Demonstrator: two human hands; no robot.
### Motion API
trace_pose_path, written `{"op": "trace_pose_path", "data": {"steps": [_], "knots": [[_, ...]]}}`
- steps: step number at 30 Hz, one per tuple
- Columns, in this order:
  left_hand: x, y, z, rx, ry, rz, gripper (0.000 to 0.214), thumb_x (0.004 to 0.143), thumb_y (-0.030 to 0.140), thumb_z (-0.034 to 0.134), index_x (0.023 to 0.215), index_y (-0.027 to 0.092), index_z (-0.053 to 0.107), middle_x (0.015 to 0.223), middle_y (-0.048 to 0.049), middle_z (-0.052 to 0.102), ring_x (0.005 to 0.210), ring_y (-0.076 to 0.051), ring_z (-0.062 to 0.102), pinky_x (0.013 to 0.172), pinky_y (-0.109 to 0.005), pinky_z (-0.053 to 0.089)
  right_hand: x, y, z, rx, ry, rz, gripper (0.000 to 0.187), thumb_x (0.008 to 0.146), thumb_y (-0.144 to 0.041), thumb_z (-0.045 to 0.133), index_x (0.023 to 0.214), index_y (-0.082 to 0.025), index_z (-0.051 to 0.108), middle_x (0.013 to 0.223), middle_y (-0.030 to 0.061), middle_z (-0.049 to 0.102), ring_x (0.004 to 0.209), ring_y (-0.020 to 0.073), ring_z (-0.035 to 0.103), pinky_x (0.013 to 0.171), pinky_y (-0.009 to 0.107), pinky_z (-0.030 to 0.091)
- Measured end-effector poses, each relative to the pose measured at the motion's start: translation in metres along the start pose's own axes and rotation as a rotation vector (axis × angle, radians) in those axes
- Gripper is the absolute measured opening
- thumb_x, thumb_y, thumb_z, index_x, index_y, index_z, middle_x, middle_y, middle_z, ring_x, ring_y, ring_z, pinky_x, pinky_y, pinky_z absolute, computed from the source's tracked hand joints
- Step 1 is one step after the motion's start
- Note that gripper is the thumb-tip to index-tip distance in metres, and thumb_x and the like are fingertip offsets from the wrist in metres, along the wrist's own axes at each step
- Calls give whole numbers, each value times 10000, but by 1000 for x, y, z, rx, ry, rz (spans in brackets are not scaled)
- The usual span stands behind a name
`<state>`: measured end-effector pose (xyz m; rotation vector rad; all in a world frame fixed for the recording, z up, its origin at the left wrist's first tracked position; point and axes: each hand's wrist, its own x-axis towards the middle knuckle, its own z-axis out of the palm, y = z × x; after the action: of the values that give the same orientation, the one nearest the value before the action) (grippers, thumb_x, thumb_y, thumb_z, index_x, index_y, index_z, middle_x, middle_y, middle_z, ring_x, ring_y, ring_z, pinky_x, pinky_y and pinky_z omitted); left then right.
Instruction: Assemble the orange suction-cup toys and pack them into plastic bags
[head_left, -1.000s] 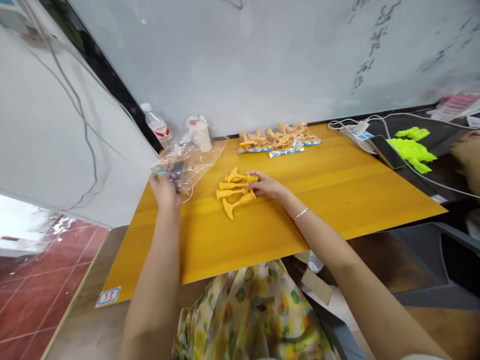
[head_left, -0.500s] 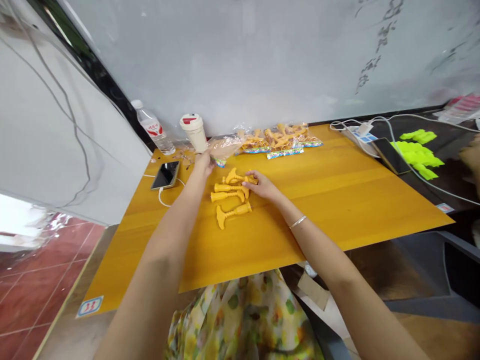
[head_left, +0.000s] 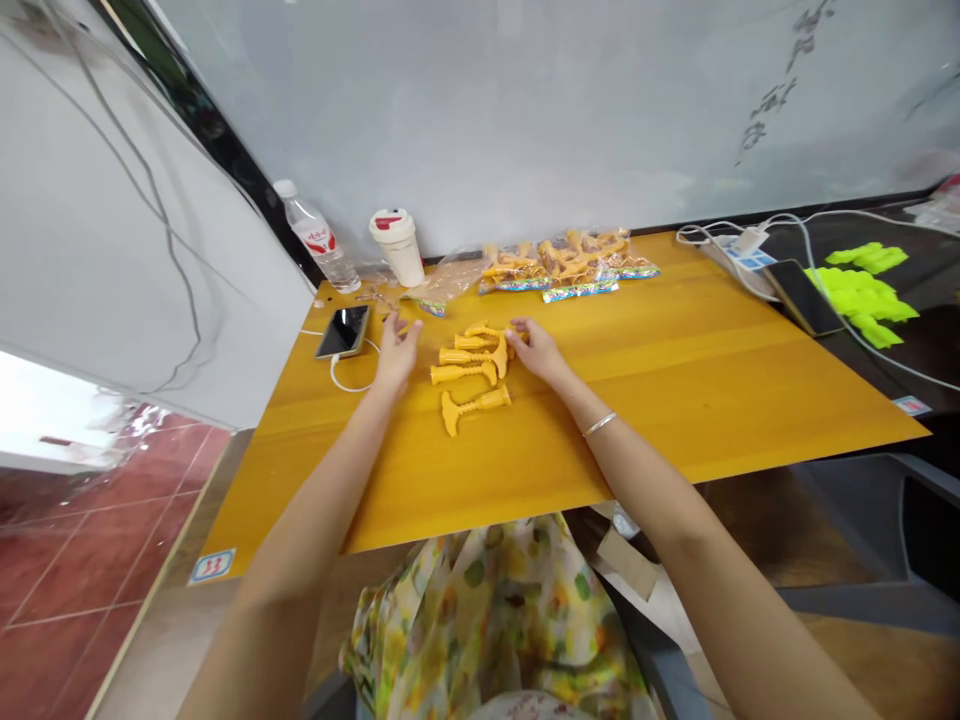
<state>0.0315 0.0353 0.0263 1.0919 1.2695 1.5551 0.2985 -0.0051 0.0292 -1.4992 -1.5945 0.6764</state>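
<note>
Several yellow plastic T-shaped pieces with twisted shafts (head_left: 469,373) lie grouped on the table in front of me. The nearest T-shaped piece (head_left: 474,404) rests a little apart from the others, its crosshead to the left. My right hand (head_left: 536,352) is at the right end of the group, fingers bent around the end of the farthest piece (head_left: 486,330). Its fingertips partly hide that end. To the left of the pieces my left hand (head_left: 399,352) is held with fingers apart and nothing in it.
Clear bags of more yellow pieces (head_left: 577,262) lie along the whiteboard, beside an opened wrapper (head_left: 450,280). A lidded cup (head_left: 399,250), a water bottle (head_left: 322,245) and a cabled phone (head_left: 345,331) stand or lie at left. Bright green pieces (head_left: 862,295) are at right.
My left hand has come back from the wrapper toward the yellow pieces and its fingers have spread. My right hand stays at the farther pieces, which lie slightly rearranged. The view has shifted a little.
</note>
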Motion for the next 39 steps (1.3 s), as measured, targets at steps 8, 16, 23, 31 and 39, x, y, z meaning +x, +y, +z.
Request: {"op": "trace_pose_path", "data": {"steps": [8, 16, 23, 31, 39], "knots": [[-57, -6, -18, 276, -301, 25, 577, 874, 377, 680, 1390, 178, 517, 1080, -76, 717, 1019, -179, 664, 965, -320, 484, 8, 13, 6, 125, 18, 16, 252, 900, -261, 600, 1136, -186, 650, 1119, 96, 722, 928, 194, 679, 925, 409, 563], [-63, 8, -20, 335, -394, 75, 448, 797, 374, 711, 1188, 165, 649, 632, 64, 529, 543, -96, 447, 560, -231, 355, -2, 2, 13, 452, -156, 74, 259, 801, -353, 743, 1008, -220, 662, 904, 6, 703, 757, 131, 644, 713, 290, 593], [-61, 17, -27, 322, -434, 28, 359, 758, 260, 649, 1100, 153, 662, 580, 84, 475, 512, -90, 411, 533, -229, 315, 3, 4, 10, 551, -50, 172, 271, 823, -336, 732, 1051, -230, 629, 837, -16, 661, 754, 139, 662, 770, 319, 598], [-63, 24, -27, 353, -426, 38, 279, 761, 251, 636, 1025, 173, 684, 546, 85, 407, 500, -100, 368, 522, -239, 265, 16, 25, 5, 65, 85, -112, 334, 792, -239, 698, 1116, -207, 623, 1183, 116, 705, 1042, 239, 662, 1005, 466, 521], [-52, 11, -32, 229, -227, 33, 205, 814, 330, 664, 958, 184, 675, 544, 65, 424, 488, -100, 380, 488, -223, 282, 20, 34, -3, -119, 188, -270, 347, 825, -226, 619, 1170, -192, 625, 1203, 150, 692, 1160, 285, 627, 1075, 486, 468]]}}
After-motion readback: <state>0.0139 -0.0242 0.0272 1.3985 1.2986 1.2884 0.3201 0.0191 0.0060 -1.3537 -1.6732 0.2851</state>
